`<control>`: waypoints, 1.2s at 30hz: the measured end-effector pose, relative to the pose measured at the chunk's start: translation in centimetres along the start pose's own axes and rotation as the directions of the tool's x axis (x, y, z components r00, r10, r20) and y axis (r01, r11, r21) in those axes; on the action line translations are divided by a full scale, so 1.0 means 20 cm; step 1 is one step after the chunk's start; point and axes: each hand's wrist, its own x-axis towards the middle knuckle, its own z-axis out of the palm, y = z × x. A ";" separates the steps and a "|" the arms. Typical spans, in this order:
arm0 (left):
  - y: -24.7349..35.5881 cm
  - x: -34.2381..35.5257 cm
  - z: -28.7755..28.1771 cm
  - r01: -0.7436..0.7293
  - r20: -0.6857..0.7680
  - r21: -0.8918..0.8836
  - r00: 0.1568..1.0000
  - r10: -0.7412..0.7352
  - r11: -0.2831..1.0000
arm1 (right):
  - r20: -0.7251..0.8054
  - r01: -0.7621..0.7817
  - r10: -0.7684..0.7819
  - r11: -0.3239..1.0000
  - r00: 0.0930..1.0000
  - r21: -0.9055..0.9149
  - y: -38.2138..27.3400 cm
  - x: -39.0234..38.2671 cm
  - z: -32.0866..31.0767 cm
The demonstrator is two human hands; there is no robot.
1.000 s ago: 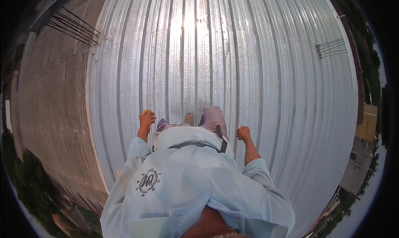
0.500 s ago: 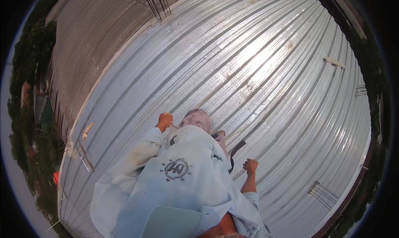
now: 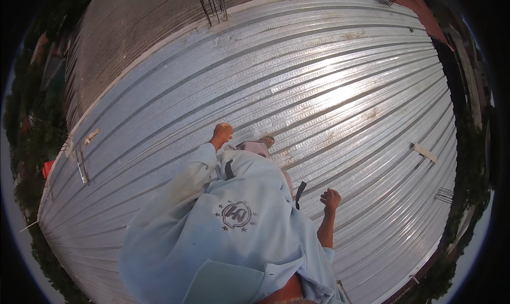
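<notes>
My left hand [image 3: 223,132] is held forward above the metal roof sheeting, its fingers curled in and nothing showing in them. Off to the right side, my right hand [image 3: 331,199] hangs over the same sheeting, fingers loosely folded, with nothing visible in the grip. Below both lies the silvery ribbed metal roof [image 3: 212,86], glaring in the sun. A black strap [image 3: 300,193] sticks out at my right hip, nearest to my right hand. My foot [image 3: 267,141] shows on the ribs ahead of me, beyond my trouser leg.
A block wall [image 3: 138,22] borders the roof at the far left, with upright steel bars [image 3: 211,3] beside it. Small loose pieces [image 3: 82,166] lie near the left edge. A pale flat piece [image 3: 424,152] lies to the right, near bare rebar [image 3: 444,195] at the roof's edge.
The view has turned to the right, so the ribs run flatter across it. My foot has come forward into sight. Both hands have shifted slightly and stay curled.
</notes>
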 end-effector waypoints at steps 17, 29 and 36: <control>0.83 0.95 1.52 0.395 -0.351 0.075 0.870 -0.347 0.915 | 0.202 -0.069 0.105 0.981 0.974 -0.179 -1.30 1.66 -0.29; 1.63 1.14 2.40 0.018 0.043 0.465 0.998 -0.043 0.885 | 0.048 0.139 -0.132 0.976 0.990 -0.168 -3.13 3.39 -0.69; 2.82 2.54 2.80 0.256 -0.191 0.502 0.964 -0.183 0.826 | 0.049 0.129 -0.127 0.991 0.991 -0.038 -3.63 3.95 -0.36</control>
